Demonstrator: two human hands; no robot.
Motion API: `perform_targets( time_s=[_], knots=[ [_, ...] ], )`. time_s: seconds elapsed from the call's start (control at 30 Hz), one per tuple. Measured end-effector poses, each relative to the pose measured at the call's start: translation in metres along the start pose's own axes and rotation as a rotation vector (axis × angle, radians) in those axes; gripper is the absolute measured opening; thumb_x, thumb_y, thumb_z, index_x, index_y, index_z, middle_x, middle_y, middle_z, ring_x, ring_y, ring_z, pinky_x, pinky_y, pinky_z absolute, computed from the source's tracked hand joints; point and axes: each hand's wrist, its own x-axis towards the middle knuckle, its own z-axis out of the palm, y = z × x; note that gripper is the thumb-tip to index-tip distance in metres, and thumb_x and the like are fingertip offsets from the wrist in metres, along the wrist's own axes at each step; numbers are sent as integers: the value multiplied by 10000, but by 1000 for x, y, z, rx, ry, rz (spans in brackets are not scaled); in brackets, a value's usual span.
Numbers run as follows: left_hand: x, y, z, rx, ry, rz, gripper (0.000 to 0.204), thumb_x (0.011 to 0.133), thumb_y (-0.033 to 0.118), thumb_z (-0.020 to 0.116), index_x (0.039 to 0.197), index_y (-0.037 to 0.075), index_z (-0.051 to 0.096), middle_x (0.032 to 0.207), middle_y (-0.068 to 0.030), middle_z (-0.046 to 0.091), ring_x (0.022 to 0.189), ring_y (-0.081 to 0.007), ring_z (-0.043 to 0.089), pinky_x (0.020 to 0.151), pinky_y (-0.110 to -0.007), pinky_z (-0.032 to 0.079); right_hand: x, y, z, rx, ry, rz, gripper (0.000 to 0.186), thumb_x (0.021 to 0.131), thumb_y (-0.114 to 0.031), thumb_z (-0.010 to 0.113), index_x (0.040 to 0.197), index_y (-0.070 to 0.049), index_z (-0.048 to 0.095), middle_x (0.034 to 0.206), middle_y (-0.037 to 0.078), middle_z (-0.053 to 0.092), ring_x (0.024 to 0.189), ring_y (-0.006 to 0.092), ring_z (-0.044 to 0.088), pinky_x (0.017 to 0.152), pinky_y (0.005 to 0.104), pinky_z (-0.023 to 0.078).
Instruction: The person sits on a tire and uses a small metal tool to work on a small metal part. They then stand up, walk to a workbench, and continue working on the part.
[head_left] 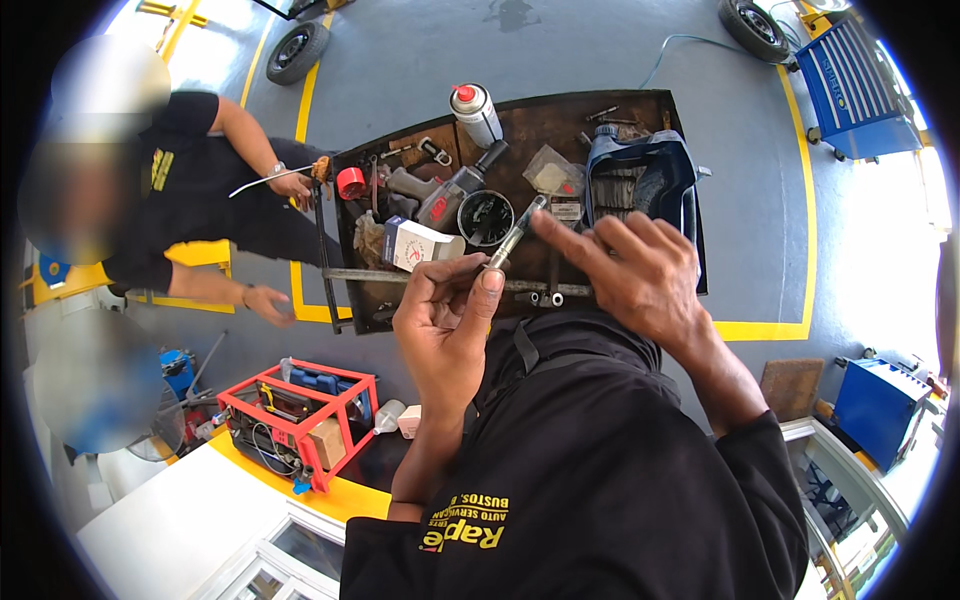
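Note:
My left hand (445, 325) is closed, pinching a slim, shiny, tube-like piece (518, 234) between thumb and fingers. The piece tilts up and to the right; its exact kind I cannot make out. Close to its upper end is the outstretched index finger of my right hand (645, 275), whose other fingers are loosely bent around nothing. Whether that fingertip touches the piece is unclear. Below both hands is a dark metal tool cart (560, 110). On it, a round black container (486, 217) sits beside a grey impact wrench (447, 197), with a white box (420, 243) near my left fingers.
A spray can (476, 115) with a red cap stands at the cart's far edge. A cut-open blue jug (640, 150) occupies its right side. Another person (190, 180) stands at the left, one hand by the cart's handle. A red-framed crate (300, 420) is at lower left.

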Motion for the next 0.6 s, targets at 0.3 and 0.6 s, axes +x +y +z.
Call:
perform_targets(
  time_s=[0.3, 0.6],
  knots=[
    [2, 2, 28, -332, -23, -240, 169, 1068, 109, 779, 1153, -3, 686, 1040, -142, 805, 862, -99, 714, 830, -247, 572, -14, 4, -5, -10, 22, 24, 675, 845, -84, 731, 1485, -294, 756, 772, -77, 503, 657, 114, 494, 581, 291, 465],
    [-3, 0, 48, -206, -65, -177, 155, 1067, 101, 774, 1160, 24, 678, 1023, -109, 791, 837, -86, 696, 799, -242, 558, -26, 18, -12, 76, 17, 7, 707, 820, -80, 769, 1488, -309, 751, 813, -70, 532, 688, 124, 510, 601, 299, 482]
  ],
)
